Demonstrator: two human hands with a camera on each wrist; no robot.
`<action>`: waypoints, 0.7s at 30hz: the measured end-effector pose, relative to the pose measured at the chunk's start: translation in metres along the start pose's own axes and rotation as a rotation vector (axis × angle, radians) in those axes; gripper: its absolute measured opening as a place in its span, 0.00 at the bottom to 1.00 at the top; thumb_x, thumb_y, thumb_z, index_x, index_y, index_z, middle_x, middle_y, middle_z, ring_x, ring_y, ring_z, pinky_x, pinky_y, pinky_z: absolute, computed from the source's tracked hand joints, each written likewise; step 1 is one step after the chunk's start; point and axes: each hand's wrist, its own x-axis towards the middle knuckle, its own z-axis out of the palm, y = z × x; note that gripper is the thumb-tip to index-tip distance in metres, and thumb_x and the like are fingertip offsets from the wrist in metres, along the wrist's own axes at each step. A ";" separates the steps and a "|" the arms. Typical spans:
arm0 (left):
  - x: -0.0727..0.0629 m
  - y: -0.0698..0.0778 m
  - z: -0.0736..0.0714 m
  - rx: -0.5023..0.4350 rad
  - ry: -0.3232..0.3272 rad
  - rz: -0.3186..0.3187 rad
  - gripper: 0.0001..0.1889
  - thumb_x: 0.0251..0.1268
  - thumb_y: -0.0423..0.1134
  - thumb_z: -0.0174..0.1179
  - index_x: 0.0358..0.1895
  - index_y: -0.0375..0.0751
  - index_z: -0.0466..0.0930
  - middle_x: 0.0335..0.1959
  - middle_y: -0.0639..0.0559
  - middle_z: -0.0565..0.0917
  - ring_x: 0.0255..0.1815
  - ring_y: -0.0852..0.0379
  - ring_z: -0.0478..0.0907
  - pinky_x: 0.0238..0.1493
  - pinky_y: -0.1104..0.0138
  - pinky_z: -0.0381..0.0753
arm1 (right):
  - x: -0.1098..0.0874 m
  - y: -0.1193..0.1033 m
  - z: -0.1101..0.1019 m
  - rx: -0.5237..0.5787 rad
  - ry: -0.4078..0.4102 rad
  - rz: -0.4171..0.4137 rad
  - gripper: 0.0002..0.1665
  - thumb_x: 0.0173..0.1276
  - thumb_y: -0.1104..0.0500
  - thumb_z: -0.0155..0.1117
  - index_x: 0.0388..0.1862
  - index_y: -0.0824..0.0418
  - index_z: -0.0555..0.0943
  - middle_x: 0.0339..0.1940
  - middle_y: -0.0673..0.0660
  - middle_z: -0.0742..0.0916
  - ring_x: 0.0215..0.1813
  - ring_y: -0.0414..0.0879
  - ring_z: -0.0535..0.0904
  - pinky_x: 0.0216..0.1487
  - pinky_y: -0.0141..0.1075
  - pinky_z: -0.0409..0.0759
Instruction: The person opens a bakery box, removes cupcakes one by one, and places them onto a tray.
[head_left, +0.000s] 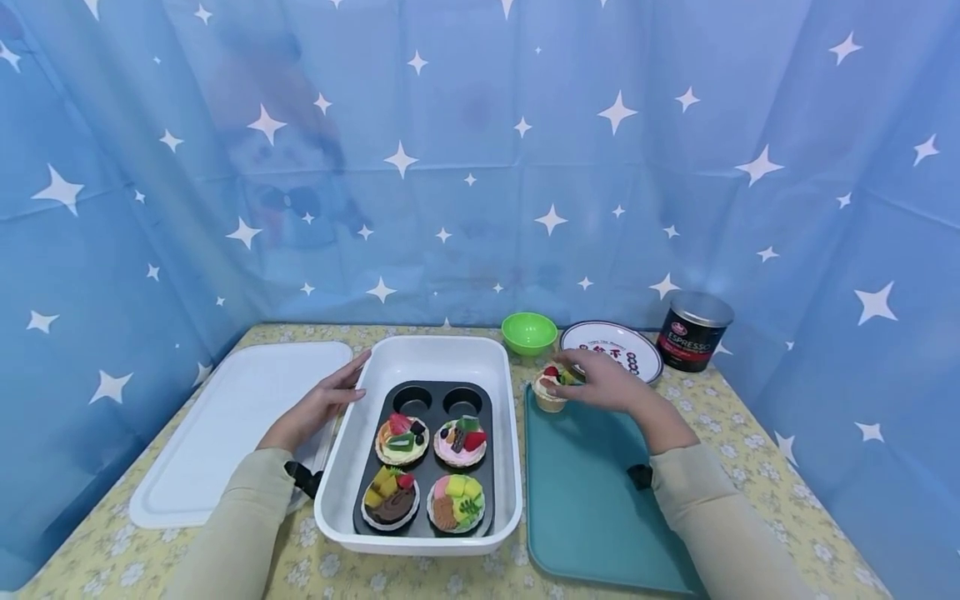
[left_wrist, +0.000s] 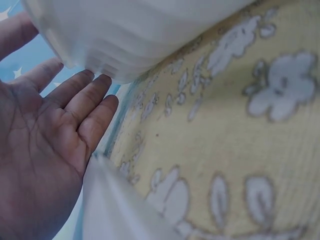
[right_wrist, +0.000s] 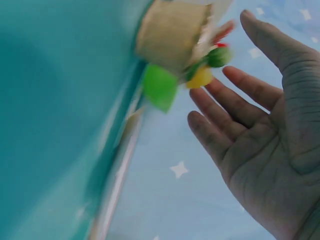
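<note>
Cupcake in a pale cup is the thing nearest the right hand, leftward of and slightly below the right fingers. Largest around them is the bench, its flowered cloth beneath both hands. At the left fingers stands the white bin; those fingers are extended and relaxed against its outer side, not wrapped round it. Outward of them lies a flat white panel. Below the right fingers is the teal tray, running back from them toward the person. Inward from the left fingers, inside the bin, the dark muffin tin bears four tarts. Just beyond the right fingers are a plate and, farther left, a green bowl.

Smallest of the relations matters most: the cupcake appears to stand upright on the tray's far left corner, its axis vertical, toppings turned up toward the spread right fingers. The thumb lies on the near side, the others on the far side, none curled round it; whether any tip touches the toppings, I cannot tell. A pinch would hinge on that gap, and the left hand is farther off, across the bin.
</note>
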 end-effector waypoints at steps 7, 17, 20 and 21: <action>-0.001 -0.001 0.002 0.002 0.002 -0.002 0.39 0.76 0.42 0.53 0.83 0.64 0.43 0.83 0.48 0.46 0.82 0.40 0.43 0.76 0.37 0.41 | 0.003 -0.045 0.005 0.094 0.003 -0.136 0.32 0.70 0.48 0.69 0.70 0.56 0.75 0.64 0.57 0.82 0.62 0.57 0.78 0.58 0.54 0.80; 0.000 0.000 0.003 0.019 0.001 -0.004 0.39 0.77 0.44 0.54 0.83 0.66 0.42 0.83 0.49 0.45 0.82 0.41 0.42 0.76 0.38 0.40 | 0.005 -0.091 0.032 0.095 -0.229 -0.251 0.36 0.71 0.40 0.65 0.71 0.56 0.74 0.67 0.52 0.79 0.69 0.47 0.73 0.67 0.48 0.73; 0.000 0.000 0.001 0.029 0.003 -0.004 0.40 0.76 0.44 0.54 0.82 0.66 0.42 0.83 0.49 0.44 0.82 0.41 0.40 0.76 0.37 0.39 | 0.007 -0.096 0.043 0.077 -0.262 -0.262 0.37 0.71 0.38 0.64 0.71 0.55 0.74 0.68 0.50 0.79 0.69 0.47 0.73 0.67 0.46 0.74; 0.000 -0.001 0.001 0.028 0.003 -0.006 0.40 0.76 0.44 0.54 0.82 0.66 0.42 0.83 0.49 0.43 0.82 0.41 0.40 0.76 0.37 0.39 | 0.007 -0.098 0.047 0.076 -0.274 -0.265 0.37 0.71 0.38 0.64 0.72 0.56 0.74 0.68 0.50 0.79 0.69 0.47 0.73 0.67 0.46 0.74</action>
